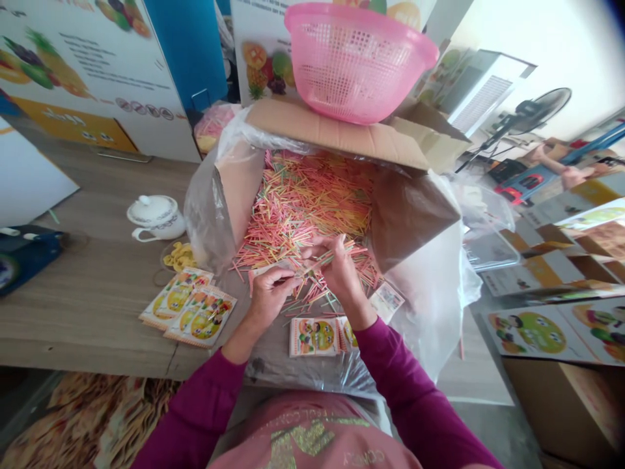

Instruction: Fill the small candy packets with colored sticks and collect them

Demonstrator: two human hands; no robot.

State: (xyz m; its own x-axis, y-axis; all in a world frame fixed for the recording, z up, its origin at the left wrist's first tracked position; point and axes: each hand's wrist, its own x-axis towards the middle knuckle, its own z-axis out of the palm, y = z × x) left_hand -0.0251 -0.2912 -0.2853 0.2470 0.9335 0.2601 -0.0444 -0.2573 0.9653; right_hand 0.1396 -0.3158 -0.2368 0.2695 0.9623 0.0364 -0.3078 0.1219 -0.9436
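My right hand (339, 267) is shut on a small bunch of thin coloured sticks above the pile. My left hand (271, 293) pinches the edge of a white paper packet (256, 275) next to those sticks. The pink, yellow and green sticks (303, 208) lie loose in an open cardboard box (407, 218) lined with clear plastic (208, 218). Printed paper packets (312, 337) rest on the plastic just below my hands, and another packet (385, 301) lies among the sticks' lower right edge. More packets (188, 306) lie on the table to the left.
A pink plastic colander (356, 62) sits on the box's far flap. A white lidded ceramic pot (156, 217) and yellow chips (180, 256) stand on the wooden table (88, 312). Printed cartons (547, 332) and a standing fan (537, 111) are to the right.
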